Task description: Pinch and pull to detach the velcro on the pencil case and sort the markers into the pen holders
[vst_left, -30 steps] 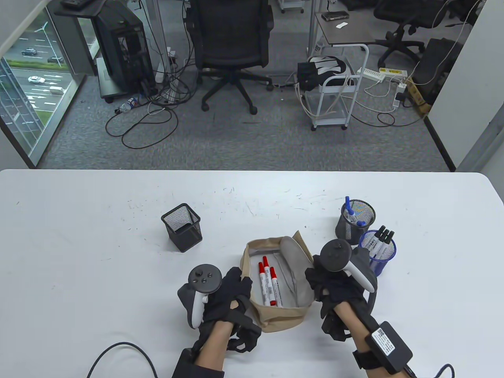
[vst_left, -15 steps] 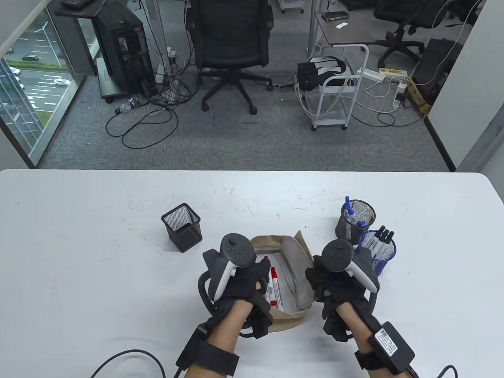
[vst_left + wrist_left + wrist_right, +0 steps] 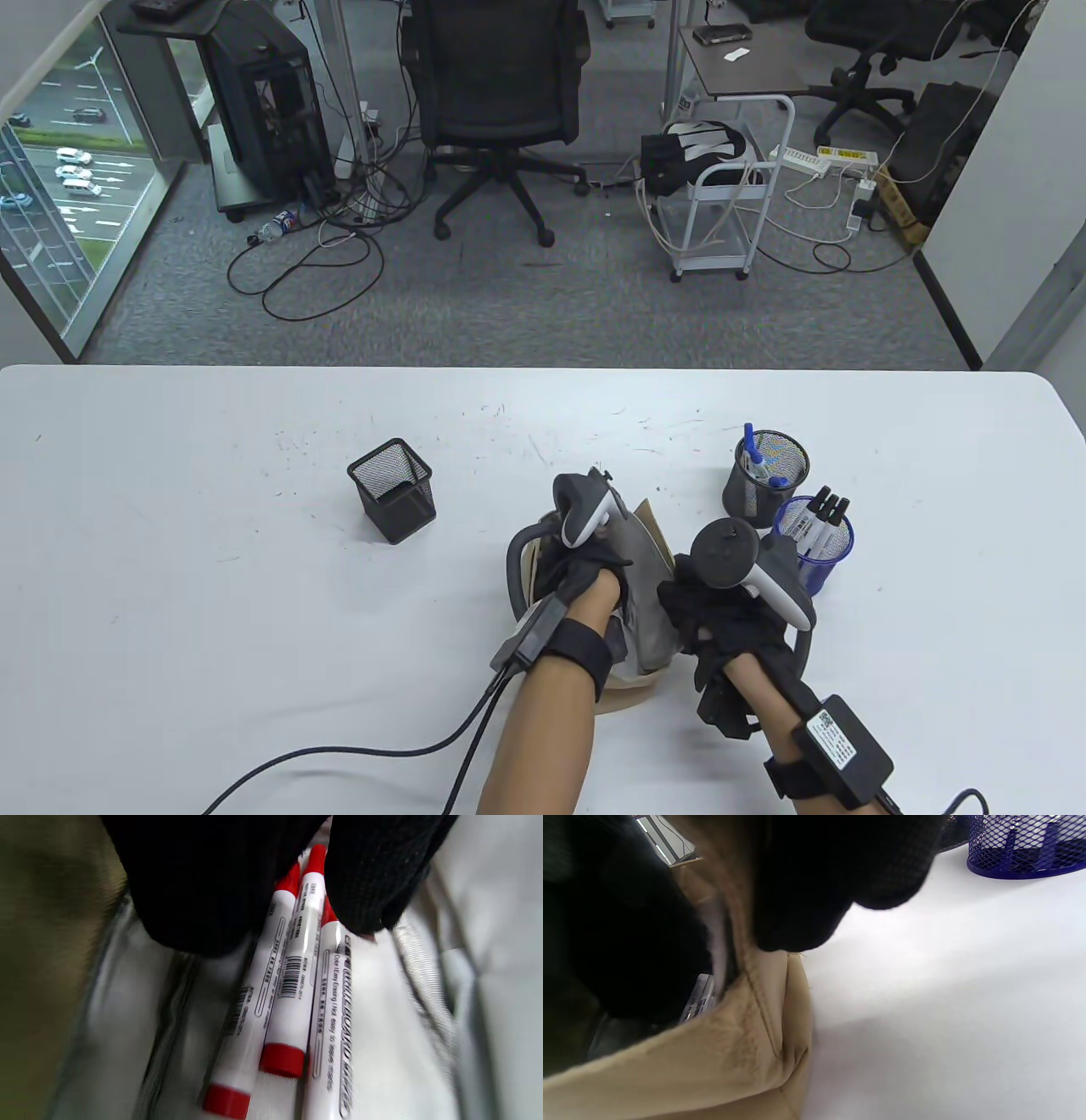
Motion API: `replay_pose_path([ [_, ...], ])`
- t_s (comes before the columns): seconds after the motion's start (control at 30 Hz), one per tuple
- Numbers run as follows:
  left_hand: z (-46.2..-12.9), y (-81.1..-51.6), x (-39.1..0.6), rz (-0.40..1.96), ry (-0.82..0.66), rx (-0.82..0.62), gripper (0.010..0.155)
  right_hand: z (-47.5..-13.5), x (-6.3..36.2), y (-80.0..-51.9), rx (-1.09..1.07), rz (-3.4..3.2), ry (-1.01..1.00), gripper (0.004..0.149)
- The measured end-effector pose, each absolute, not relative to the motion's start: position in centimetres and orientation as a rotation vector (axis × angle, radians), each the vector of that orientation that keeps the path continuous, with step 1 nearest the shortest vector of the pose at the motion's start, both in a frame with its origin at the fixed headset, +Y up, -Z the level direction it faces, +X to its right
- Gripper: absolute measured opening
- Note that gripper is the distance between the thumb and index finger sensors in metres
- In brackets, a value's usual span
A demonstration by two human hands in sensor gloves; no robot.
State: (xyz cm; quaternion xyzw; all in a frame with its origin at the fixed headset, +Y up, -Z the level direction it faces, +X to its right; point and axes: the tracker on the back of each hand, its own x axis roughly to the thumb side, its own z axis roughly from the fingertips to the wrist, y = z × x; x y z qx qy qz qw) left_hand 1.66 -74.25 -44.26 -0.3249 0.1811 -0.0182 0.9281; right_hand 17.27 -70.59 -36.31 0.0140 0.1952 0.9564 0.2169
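Table view shows the left hand (image 3: pixel 585 564) has swung from the case's near-left edge over the open pencil case (image 3: pixel 649 577) and dipped inside, hiding the three red markers (image 3: pixel 292 984) that lay in plain sight a second ago. Its fingertips (image 3: pixel 365 887) now bear down on the capped ends, though I cannot tell if the grip has closed, while the right hand (image 3: pixel 721 611) keeps pinching the case's right wall. The square black holder (image 3: pixel 392 490) on the tabletop stands empty, likely their destination.
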Motion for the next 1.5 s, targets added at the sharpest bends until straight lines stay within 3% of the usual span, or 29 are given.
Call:
replay_pose_path([
  [0.07,-44.8,-74.4,2.2,-0.113,0.344,-0.672,0.08,-36.4,17.5,-70.7,0.03,2.641,0.549,0.057],
  [0.3,-45.0,-75.0,1.8,-0.025,0.324,-0.703,0.087,-36.5,17.6,-70.8,0.015,2.637,0.553,0.057],
  [0.47,-44.0,-73.9,0.7,0.107,0.271,-0.664,0.079,-36.4,17.2,-70.8,0.018,2.653,0.54,0.057],
  [0.63,-43.6,-67.6,-2.0,0.366,0.181,-0.47,0.077,-36.3,17.2,-70.8,0.012,2.666,0.528,0.057],
  [0.7,-44.0,-64.5,-4.4,0.458,0.179,-0.364,0.068,-36.3,17.1,-70.8,0.009,2.671,0.525,0.057],
  [0.87,-45.1,-59.7,-12.3,0.517,0.298,-0.103,0.054,-36.3,17.1,-70.8,0.009,2.677,0.521,0.057],
  [1.0,-45.6,-60.1,-18.3,0.463,0.448,0.066,0.053,-36.3,17.1,-70.9,0.011,2.671,0.525,0.057],
  [1.2,-46.1,-63.1,-22.6,0.483,0.55,0.078,0.053,-36.3,17.0,-70.9,0.015,2.678,0.522,0.057],
  [1.27,-46.2,-63.6,-23.2,0.509,0.567,0.072,0.055,-36.3,16.9,-70.9,0.016,2.678,0.523,0.057],
  [1.33,-46.2,-63.8,-23.3,0.516,0.55,0.038,0.067,-36.3,17.0,-70.9,0.015,2.68,0.523,0.057],
  [1.5,-45.5,-61.4,-20.9,0.52,0.46,0.017,0.061,-36.2,16.9,-70.9,0.014,2.681,0.524,0.057],
])
